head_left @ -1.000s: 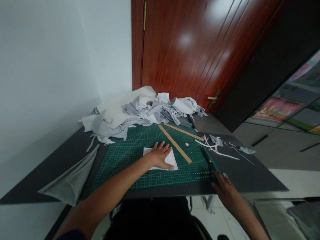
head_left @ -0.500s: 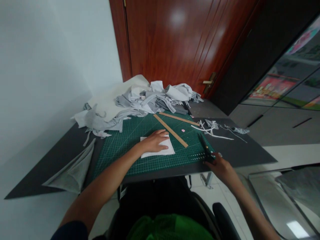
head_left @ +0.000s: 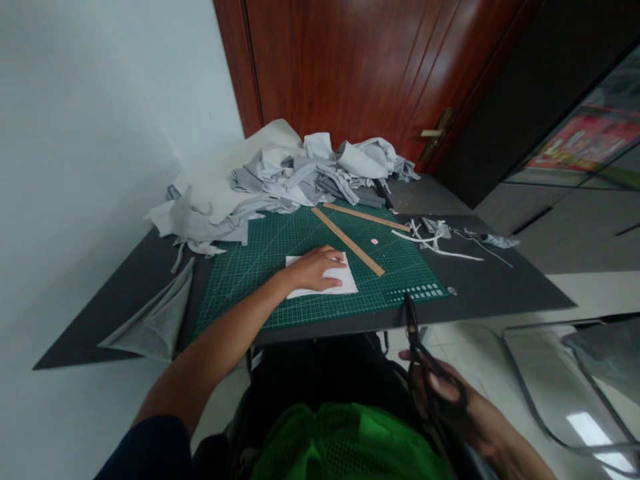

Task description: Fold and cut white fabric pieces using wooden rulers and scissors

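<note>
Saw the left hand [head_left: 316, 269] lying palm down across the white cloth [head_left: 349, 279], fingers loosely spread and thumb set apart toward three o'clock, without anything gripped between them. Found the white cloth flat on the green cutting mat [head_left: 280, 240], partly hidden beneath the hand, nearer the mat's six o'clock edge than its twelve. Took the cloth as the dial's hub, with the wooden door [head_left: 340, 67] at twelve. Noted the right hand [head_left: 465, 400] out at four o'clock, beyond the near edge of the dark surface [head_left: 510, 287], fingers curled about the handle loops of the black scissors [head_left: 413, 330]. Saw blades seemingly closed and aimed toward eleven, tip overlapping the mat's near edge in view; could not tell from this angle about any contact there. Counted two wooden strips [head_left: 349, 241] on the mat toward one o'clock, slanting and well apart at their near ends, and a small pink piece [head_left: 375, 241] at two. Spotted white cords [head_left: 440, 248] between two and three, a heap of grey and white fabric scraps [head_left: 310, 175] sprawling from ten to one, and folded grey fabric [head_left: 155, 323] between eight and nine, overhanging the near edge.
</note>
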Available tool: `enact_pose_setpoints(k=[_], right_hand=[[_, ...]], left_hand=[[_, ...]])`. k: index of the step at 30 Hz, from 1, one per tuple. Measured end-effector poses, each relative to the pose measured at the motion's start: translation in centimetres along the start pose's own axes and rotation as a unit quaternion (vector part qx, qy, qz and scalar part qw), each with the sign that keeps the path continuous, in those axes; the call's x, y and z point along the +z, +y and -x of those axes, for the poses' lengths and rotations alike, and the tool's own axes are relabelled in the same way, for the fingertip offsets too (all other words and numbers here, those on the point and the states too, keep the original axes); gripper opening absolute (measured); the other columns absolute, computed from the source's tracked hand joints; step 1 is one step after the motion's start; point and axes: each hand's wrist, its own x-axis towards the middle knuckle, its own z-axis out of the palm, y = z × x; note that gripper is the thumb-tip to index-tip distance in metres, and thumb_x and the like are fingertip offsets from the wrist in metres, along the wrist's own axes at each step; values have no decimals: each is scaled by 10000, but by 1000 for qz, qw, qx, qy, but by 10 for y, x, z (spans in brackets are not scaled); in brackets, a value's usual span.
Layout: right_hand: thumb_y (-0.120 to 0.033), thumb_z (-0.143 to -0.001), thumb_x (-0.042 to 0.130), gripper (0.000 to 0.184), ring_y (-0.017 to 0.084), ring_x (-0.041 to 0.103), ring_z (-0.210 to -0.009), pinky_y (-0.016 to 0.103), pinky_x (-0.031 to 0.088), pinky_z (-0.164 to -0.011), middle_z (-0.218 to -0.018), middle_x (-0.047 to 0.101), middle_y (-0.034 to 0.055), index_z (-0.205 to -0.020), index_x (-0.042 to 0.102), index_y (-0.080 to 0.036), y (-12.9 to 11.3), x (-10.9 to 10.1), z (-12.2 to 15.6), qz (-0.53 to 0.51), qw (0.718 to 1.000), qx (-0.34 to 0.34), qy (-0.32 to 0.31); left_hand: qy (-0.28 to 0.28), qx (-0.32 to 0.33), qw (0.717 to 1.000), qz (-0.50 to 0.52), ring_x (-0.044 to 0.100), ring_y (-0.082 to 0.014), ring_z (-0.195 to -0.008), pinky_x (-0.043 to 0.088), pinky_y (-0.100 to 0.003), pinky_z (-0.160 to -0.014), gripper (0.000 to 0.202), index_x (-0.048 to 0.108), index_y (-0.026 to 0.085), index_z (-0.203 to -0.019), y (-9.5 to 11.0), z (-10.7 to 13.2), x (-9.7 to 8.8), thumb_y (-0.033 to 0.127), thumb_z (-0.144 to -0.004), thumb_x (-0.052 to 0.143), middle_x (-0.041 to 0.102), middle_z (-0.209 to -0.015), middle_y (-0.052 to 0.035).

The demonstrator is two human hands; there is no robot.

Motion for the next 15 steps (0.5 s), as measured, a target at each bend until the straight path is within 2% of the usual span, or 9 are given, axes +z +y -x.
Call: enact_pose_setpoints(k=[3,4,6,7,9,11,13,15], right_hand=[[-621,-670,837,660,145,538,-633,241,413,-555,-757,591,22,-1174,716,-211,23,9,8,-54,995,31,-73],[-660,-677,814,692,161,562,-646,257,434,-572,-782,623,34,-1204,694,-227,30,11,7,-46,994,22,-99],[-723,-555,846,831,206,604,-608,319,483,-594,-733,663,44,-1193,655,-227,43,17,1,-8,981,-10,-195],[-714,-567,845,842,236,636,-635,352,502,-621,-764,692,64,-1217,625,-228,49,21,-2,10,976,-8,-216],[-665,-622,842,841,282,684,-732,399,522,-679,-857,715,87,-1290,557,-242,56,26,-7,27,975,-2,-220],[-599,-691,829,821,272,693,-769,393,528,-704,-884,694,68,-1359,495,-260,58,29,-8,40,978,-29,-202],[-583,-761,785,774,214,668,-692,341,521,-660,-841,649,31,-1392,470,-263,55,30,-5,64,980,-68,-178],[-629,-819,713,728,153,602,-581,284,490,-576,-777,601,6,-1391,484,-240,48,28,-1,88,981,-83,-152]], left_hand=[[-7,4,1000,-5,563,-274,-1190,438,-412,-1029,406,716,250,-1189,5,-1,-1,451,-838,747,652,-1267,-66],[-11,6,1000,-5,563,-273,-1183,440,-410,-1024,427,711,257,-1197,7,-1,-1,461,-825,759,656,-1258,-59],[-18,10,1000,-1,559,-269,-1178,436,-404,-1024,469,693,268,-1226,10,-2,-3,474,-812,771,660,-1257,-50],[-22,10,1000,1,558,-268,-1176,433,-403,-1025,488,684,272,-1241,11,-2,-4,480,-808,774,662,-1262,-47],[-24,1,1000,4,552,-271,-1184,427,-404,-1030,522,671,272,-1254,11,-3,-5,492,-795,786,657,-1286,-48],[-23,-9,1000,11,551,-273,-1189,421,-400,-1037,546,669,267,-1247,11,-3,-5,505,-775,804,658,-1294,-49],[-20,-12,1000,20,553,-272,-1181,416,-392,-1037,549,675,267,-1224,10,-3,-4,514,-756,821,667,-1273,-42],[-17,-8,999,26,559,-265,-1153,416,-382,-1022,510,692,266,-1177,9,-3,-4,515,-753,826,680,-1228,-32]])
